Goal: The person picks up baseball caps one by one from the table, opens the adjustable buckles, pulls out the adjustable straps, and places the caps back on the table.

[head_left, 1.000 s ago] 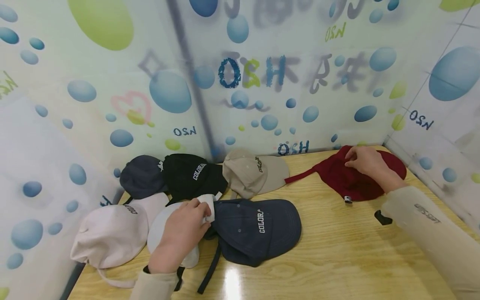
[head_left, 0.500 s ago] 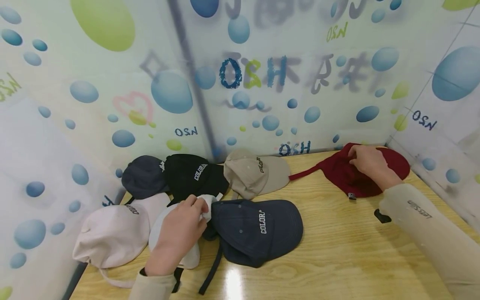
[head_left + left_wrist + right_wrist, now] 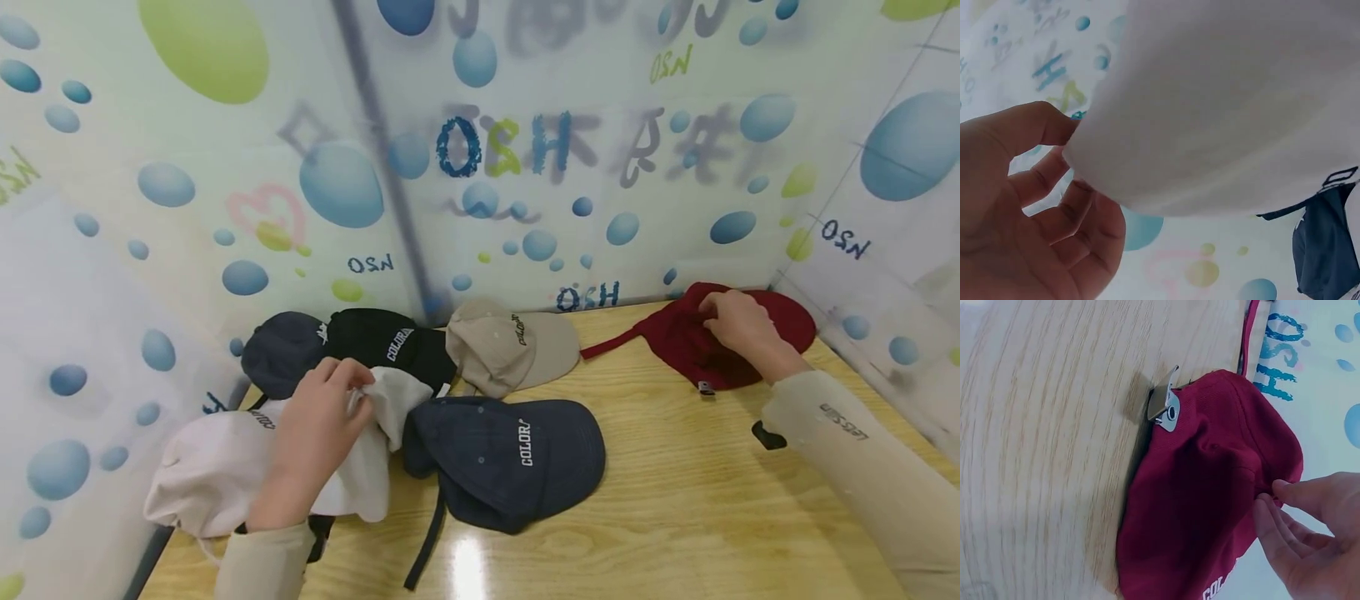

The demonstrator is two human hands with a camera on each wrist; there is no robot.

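Observation:
In the head view, my left hand (image 3: 318,433) pinches a white cap (image 3: 401,400) by its edge, between the pink cap and the navy cap. The left wrist view shows the thumb and fingertips on the curved rim of that white cap (image 3: 1210,125), which fills much of the picture. Over at the far right of the table, my right hand (image 3: 742,325) pinches the crown of a dark red cap (image 3: 678,333). Close up in the right wrist view, the red cap (image 3: 1191,481) has its cloth bunched at the fingertips, with a metal buckle (image 3: 1169,412) at its edge.
A pink cap (image 3: 202,475) lies at the left. Along the back wall stand a dark blue-grey cap (image 3: 281,354), a black cap (image 3: 375,350) and a beige cap (image 3: 487,350). A navy cap (image 3: 517,458) lies mid-table, its strap trailing forward on the wooden table (image 3: 675,517).
My left hand has moved left and up, lifting the white cap's edge and turning the cap beside the navy one. The right hand stays on the red cap, which has shifted slightly back.

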